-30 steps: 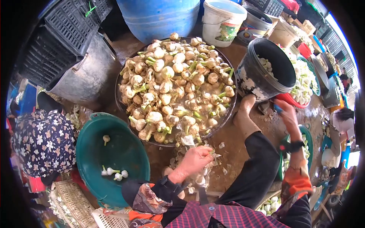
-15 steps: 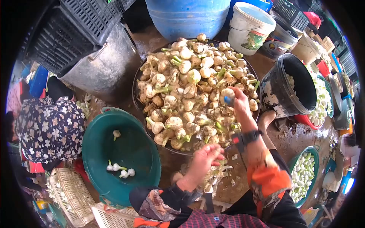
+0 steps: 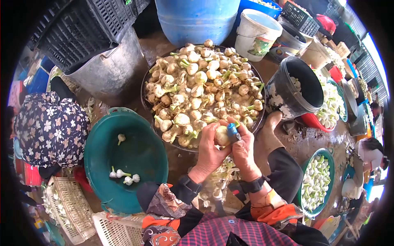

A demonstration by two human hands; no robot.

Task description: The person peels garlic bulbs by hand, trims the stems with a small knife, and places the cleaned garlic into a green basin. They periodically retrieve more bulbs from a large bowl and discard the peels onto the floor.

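A pale garlic bulb [image 3: 222,136] is held between my two hands, over the near edge of the heap. My left hand [image 3: 210,149] wraps its fingers and thumb round the bulb's left side. On the other side, my right hand [image 3: 243,151] is closed against the bulb. A small blue thing [image 3: 232,129] shows at the right hand's fingers; whether it is a tool or a finger wrap I cannot make out. Just beyond lies a wide round tray [image 3: 143,96] heaped with unpeeled garlic bulbs [image 3: 197,92]. Peeled skins [image 3: 223,176] lie below my hands.
At left, a green tub [image 3: 92,164] holds several white bulbs. A black bucket [image 3: 283,92] leans at right, near a bare foot [image 3: 271,125]. A green basin [image 3: 327,207] of peeled garlic stands lower right. A blue barrel [image 3: 197,20] is behind. Another person in flowered cloth [image 3: 51,129] sits left.
My right hand has come back from the heap toward my body with a garlic bulb. My left hand has risen to meet it, and both now hold the bulb. The view has shifted slightly.
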